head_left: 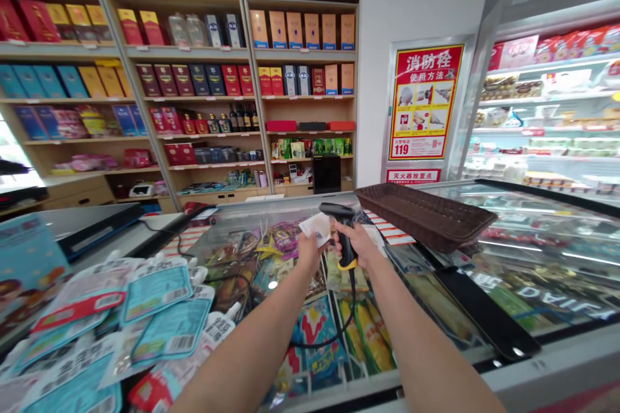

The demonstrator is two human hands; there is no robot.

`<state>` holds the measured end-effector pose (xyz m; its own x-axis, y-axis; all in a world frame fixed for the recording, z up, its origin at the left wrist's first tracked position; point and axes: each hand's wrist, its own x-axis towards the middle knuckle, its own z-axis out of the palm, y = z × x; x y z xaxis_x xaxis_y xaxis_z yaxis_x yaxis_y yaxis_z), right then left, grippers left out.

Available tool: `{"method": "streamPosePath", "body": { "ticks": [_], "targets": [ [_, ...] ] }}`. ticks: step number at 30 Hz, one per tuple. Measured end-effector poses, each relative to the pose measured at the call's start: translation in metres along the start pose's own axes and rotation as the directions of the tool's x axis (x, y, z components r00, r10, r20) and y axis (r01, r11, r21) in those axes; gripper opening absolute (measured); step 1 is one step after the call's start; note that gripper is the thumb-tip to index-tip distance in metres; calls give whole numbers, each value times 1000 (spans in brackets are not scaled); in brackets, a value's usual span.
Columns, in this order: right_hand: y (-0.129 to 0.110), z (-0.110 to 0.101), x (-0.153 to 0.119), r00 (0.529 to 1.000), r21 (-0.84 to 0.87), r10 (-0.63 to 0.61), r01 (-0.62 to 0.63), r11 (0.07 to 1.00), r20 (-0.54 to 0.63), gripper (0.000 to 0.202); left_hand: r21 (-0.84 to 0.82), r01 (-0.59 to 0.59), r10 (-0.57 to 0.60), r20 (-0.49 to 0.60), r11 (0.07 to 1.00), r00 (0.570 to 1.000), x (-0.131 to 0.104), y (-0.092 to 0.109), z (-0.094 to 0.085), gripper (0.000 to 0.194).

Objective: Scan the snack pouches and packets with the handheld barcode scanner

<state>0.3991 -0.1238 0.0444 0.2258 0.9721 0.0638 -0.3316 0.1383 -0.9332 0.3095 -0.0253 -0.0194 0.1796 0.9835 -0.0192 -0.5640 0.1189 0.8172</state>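
My left hand (309, 250) is closed on a small white packet (316, 226), whose printing is too faint to read. My right hand (359, 244) wraps round the grip of a black and yellow barcode scanner (338, 210). The scanner's head is close above the packet and points left over it. From the bottom of the grip a black cable (352, 300) loops down over the freezer's glass top. Left of my arms lies a pile of spouted pouches (162, 290) with blue, red and white labels and barcodes.
Under my hands, a glass-topped freezer (334, 371) holds packaged frozen goods. A brown woven basket (426, 210) rests on it at the right, near a black bar (489, 313). Shelves of boxed bottles (194, 80) line the back wall, and a lit refrigerated display (547, 100) stands at right.
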Motion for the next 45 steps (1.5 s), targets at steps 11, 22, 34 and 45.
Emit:
{"method": "streamPosePath", "body": {
  "ticks": [11, 22, 34, 45],
  "targets": [
    [19, 1, -4, 991, -185, 133, -126, 975, 24, 33, -285, 5, -44, -132, 959, 990, 16, 12, -16, 19],
    [32, 3, -6, 981, -278, 192, -190, 942, -22, 25, -302, -24, -23, -150, 953, 988, 13, 12, -15, 15],
    [32, 2, -6, 980, -255, 195, -199, 946, -41, 23, -283, -16, -20, -126, 959, 992, 10, 13, -15, 18],
    [35, 31, -4, 985, -171, 157, -143, 975, 75, 23, -266, 29, -76, -167, 964, 983, -1, 43, -21, 15]
  ]
}}
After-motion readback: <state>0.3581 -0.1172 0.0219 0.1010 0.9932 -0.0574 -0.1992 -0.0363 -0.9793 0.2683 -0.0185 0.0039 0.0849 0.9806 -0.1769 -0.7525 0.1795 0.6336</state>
